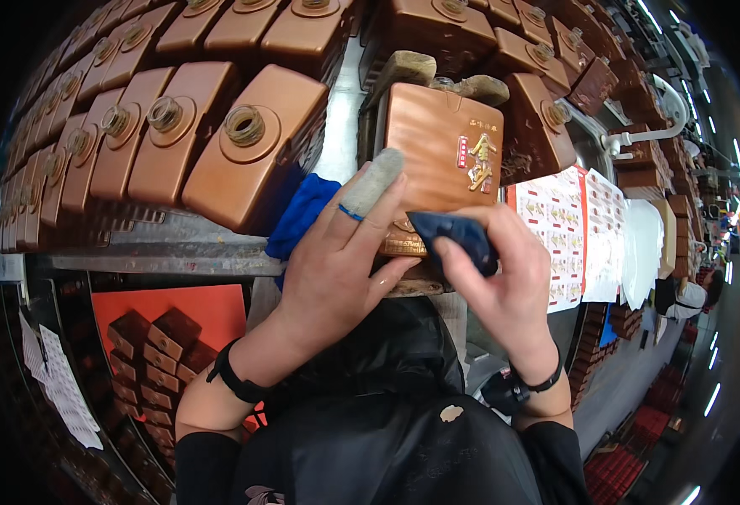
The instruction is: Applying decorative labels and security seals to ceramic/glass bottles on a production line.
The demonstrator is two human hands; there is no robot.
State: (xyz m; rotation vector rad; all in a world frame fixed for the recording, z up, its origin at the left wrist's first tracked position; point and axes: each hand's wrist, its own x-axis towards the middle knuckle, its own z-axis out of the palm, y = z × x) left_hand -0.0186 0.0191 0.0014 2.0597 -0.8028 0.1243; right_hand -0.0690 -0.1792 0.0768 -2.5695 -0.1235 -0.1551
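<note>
A copper-brown square bottle (424, 143) with raised gold lettering and a small red label lies on its back in front of me, its neck pointing away. Against its lower left side rests my left hand (323, 261), fingers stretched out and thumb apart near the bottom edge. A grey cloth finger cover (374, 183) with a blue band wraps one of those fingers. My right hand (509, 273) is closed on a dark blue, pointed, smooth-looking piece (454, 240), whose tip is over the bottle's lower part. Whether that piece is a scraper or folded cloth I cannot tell.
Rows of similar open-necked bottles (256, 139) crowd the left and far side. Worn wooden blocks (410, 69) flank the bottle's neck. Blue cloth (302, 217) lies left of it, printed sheets (555, 231) to the right. Below left, more bottles (159, 353) stand by a red board (210, 307).
</note>
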